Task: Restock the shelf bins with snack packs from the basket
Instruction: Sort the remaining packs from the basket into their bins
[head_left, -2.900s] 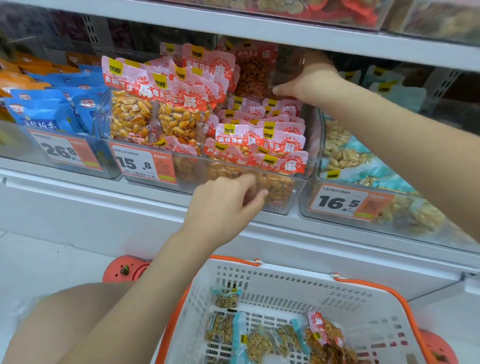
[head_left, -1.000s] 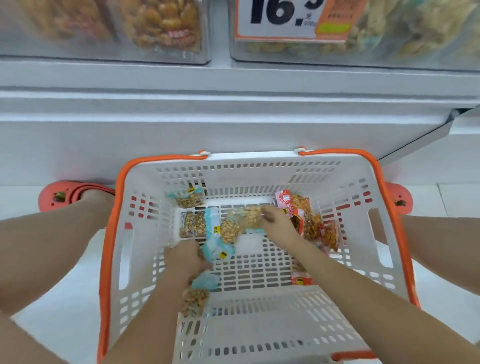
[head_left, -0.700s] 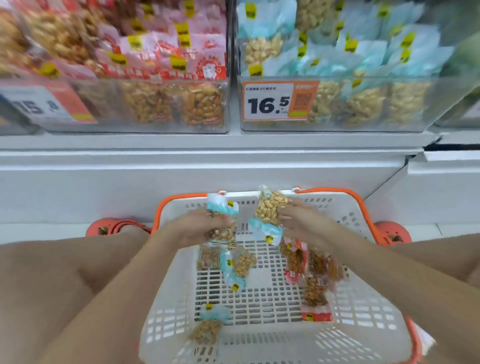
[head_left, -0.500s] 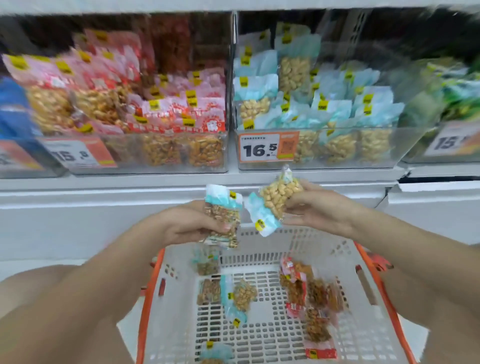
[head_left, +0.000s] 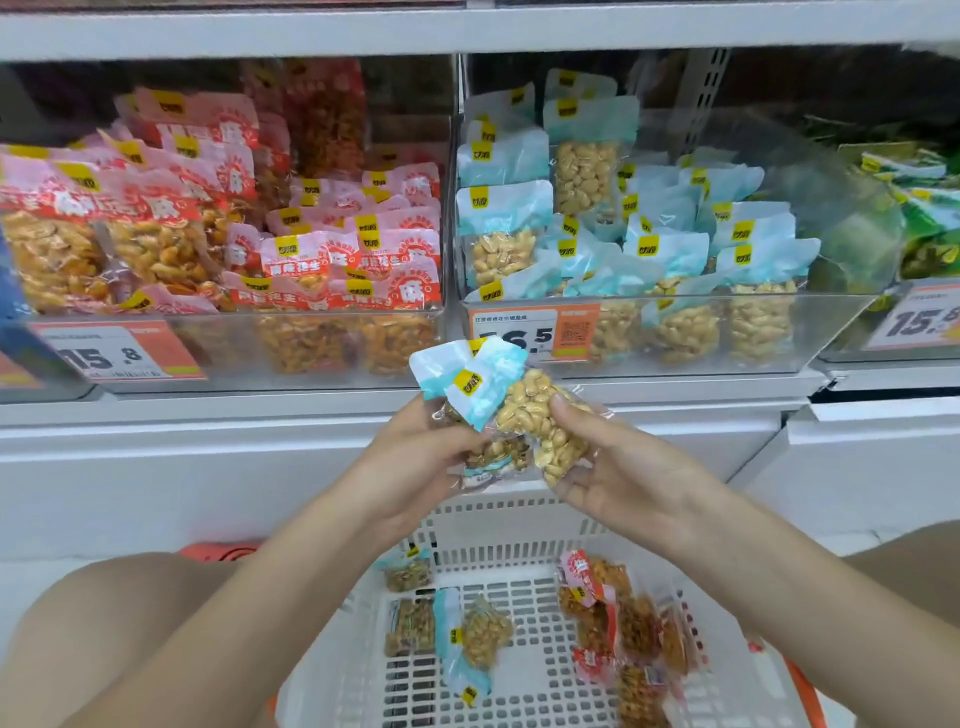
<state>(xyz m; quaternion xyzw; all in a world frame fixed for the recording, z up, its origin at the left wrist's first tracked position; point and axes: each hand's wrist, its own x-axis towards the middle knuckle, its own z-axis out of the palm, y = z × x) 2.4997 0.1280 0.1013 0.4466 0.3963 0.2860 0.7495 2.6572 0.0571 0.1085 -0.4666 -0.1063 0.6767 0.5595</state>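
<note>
Both hands, left (head_left: 415, 457) and right (head_left: 618, 467), gripped blue peanut packs (head_left: 535, 415) above the basket (head_left: 519, 525); next they likely needed lifting toward the blue-pack bin (head_left: 810, 332) at one o'clock.

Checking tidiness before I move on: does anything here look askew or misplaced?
Mostly tidy. In the red-pack bin, the packs lean and overlap unevenly. Loose packs lie jumbled in the basket. Nothing looks spilled or torn.

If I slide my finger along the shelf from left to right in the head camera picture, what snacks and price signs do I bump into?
15.8 price tag → red peanut packs bin → 16.5 price tag → blue peanut packs bin → green packs, with another price tag starting with 15 below them.
</note>
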